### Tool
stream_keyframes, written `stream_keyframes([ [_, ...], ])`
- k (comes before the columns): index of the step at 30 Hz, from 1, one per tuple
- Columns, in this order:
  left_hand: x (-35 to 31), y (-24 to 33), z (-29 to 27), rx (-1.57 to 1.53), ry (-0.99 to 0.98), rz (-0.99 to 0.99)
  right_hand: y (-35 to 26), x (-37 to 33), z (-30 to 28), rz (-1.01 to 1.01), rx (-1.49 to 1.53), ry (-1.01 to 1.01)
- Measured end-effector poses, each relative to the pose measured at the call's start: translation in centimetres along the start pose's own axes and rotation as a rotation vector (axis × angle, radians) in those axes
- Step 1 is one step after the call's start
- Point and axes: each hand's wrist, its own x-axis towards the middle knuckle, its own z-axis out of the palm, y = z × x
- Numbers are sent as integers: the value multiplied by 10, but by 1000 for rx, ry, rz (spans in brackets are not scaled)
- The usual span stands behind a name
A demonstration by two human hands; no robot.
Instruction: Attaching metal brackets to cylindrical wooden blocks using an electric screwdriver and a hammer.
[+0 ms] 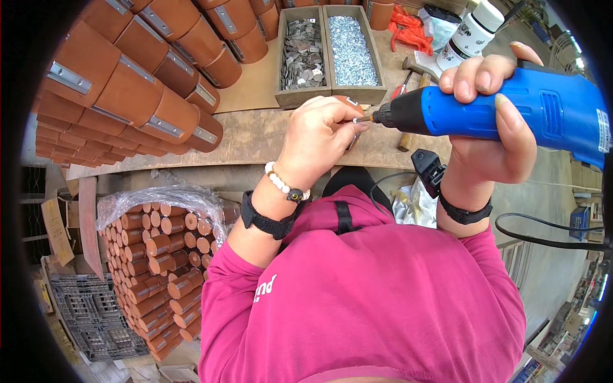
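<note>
- At ten o'clock, terracotta cylinders (128,96) fitted with metal strips were stacked in rows.
- At eight o'clock, more cylinders (166,281) were piled and partly covered by clear plastic film (169,195).
- Toward twelve o'clock, dark flat pieces (302,54) and silvery small parts (352,51) were held in two side-by-side wooden trays (295,97).
- Below them, near the centre, a reddish-brown piece (349,101) was mostly hidden beyond the left hand (316,135); its thumb and forefinger were brought together at the driver bit (365,119), but what was gripped cannot be told.
- At one o'clock, red netting (412,30) was left on the bench (246,137).
- Between one and two o'clock, a white bottle (465,39) was stood.
- At two o'clock, a blue power driver (543,105), pointed toward nine, was grasped in the curled fingers of the right hand (495,105).
</note>
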Motion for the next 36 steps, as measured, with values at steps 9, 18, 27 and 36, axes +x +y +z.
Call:
stream_keyframes([
  [9, -3, -1, -4, -126, -55, -115, 3, -3, -5, -3, 0, -53],
  [18, -9, -14, 2, -113, -15, 0, 15, -4, -1, 19, 24, -78],
  [27, -19, -19, 10, 110, -2, 45, 31, -10, 4, 152, -35, 57],
  [36, -32, -30, 12, 231, -75, 35, 44, -11, 7, 199, -151, -71],
])
